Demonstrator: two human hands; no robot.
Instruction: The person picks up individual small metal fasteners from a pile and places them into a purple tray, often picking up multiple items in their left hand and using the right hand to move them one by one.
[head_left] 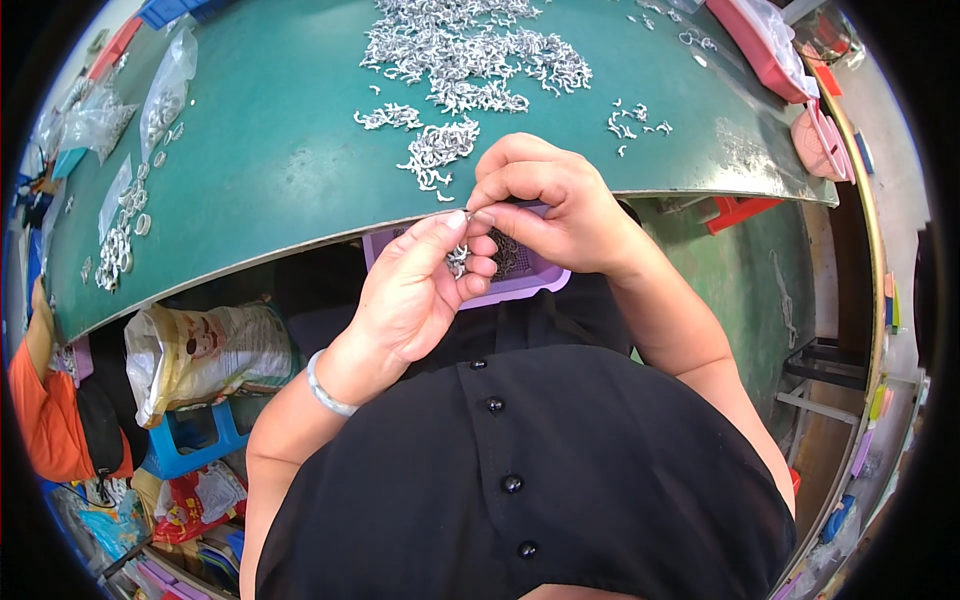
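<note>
Left hand [415,265]: palm up, fingers curled round a few grey-white pieces [457,262], thumb tip raised to meet my other hand; the cupped palm probably keeps spares from dropping.
Right hand [555,205]: thumb and forefinger closed at my left thumb tip; whether they pinch anything, cannot tell, too small and covered. Likely set close for fine fingertip control.
Purple basket [515,292]: under both hands, at the table's near edge, dark small parts [508,255] inside; placed there, I judge, for a short reach and to catch drops.
Green table [270,140]: far side of my hands, its near edge just beyond my fingers.
Large heap [470,50]: grey-white pieces, far middle of table, apart from my reach zone, likely as bulk stock.
Small heap [440,150]: same sort, nearer, just beyond my left hand, probably pulled close for quick picking.
Loose cluster [630,125]: few pieces, right of the heaps, lying apart; reason unclear.
White rings [125,235]: left side of table, beside clear bags [168,90]; seemingly parked out of the working spot.
</note>
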